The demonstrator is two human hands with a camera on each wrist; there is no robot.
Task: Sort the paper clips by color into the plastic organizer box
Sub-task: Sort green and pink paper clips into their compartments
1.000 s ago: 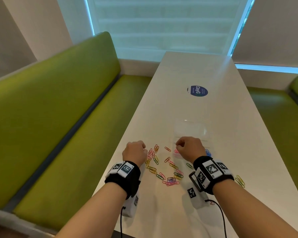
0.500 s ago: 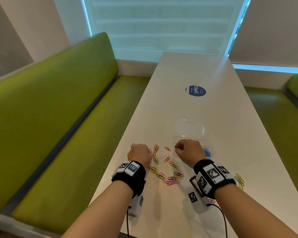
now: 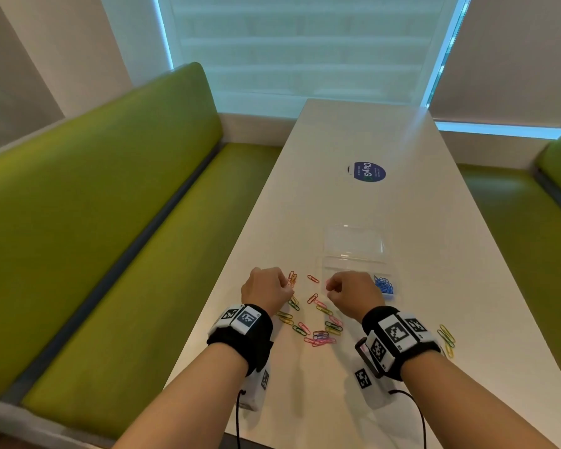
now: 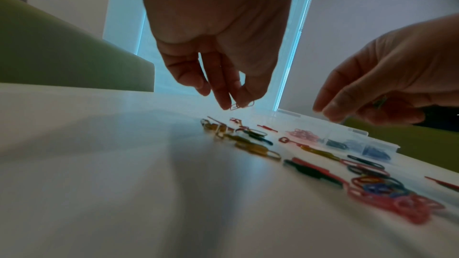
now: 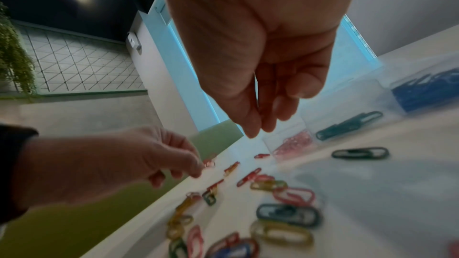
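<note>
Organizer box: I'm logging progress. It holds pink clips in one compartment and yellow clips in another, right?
No. The organizer box holds pink clips in one compartment and blue clips, not yellow, in another; the right wrist view shows it.

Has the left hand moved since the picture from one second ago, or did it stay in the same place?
No clear move. The left hand stays at the left edge of the loose paper clips, as before; the small shift looks like head camera motion.
</note>
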